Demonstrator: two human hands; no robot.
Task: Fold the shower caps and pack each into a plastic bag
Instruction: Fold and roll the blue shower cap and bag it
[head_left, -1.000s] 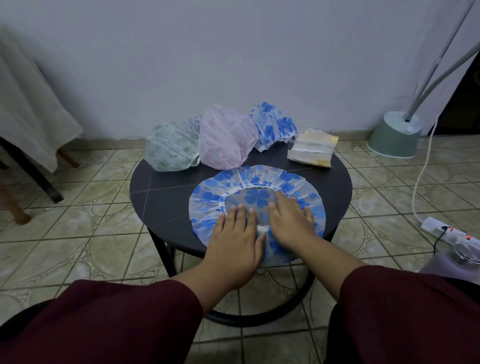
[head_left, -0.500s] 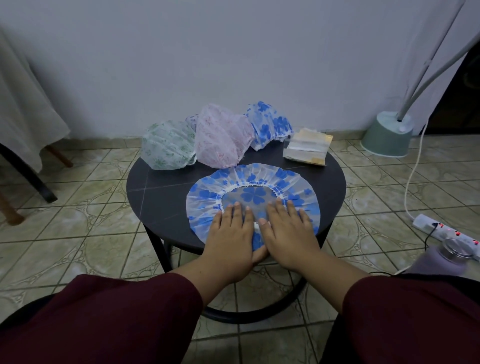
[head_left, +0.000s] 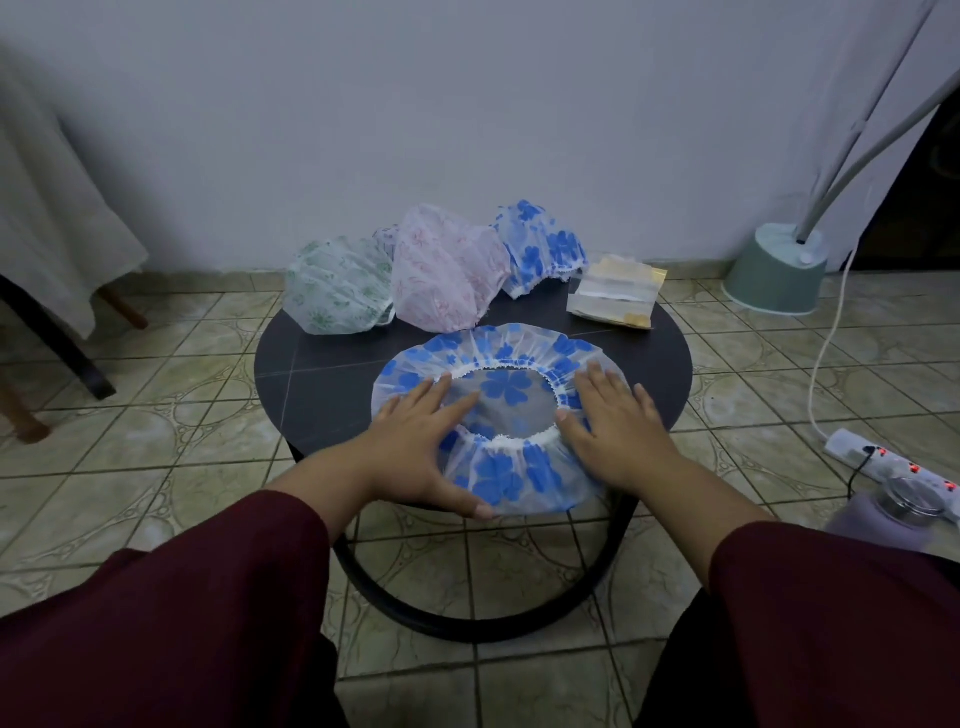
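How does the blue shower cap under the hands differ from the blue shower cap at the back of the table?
The near blue cap lies spread flat, opening up; the far blue cap stands bunched and puffed. Both hands, left hand and right hand, press on the near blue cap; nothing touches the far blue cap. Both share a blue flower print and white elastic edge.

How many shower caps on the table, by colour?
Blue-flowered: 2, the flattened cap under both hands and the puffed blue cap at the back
Pink: 1, pink cap
Green: 1, green cap
Total: 4
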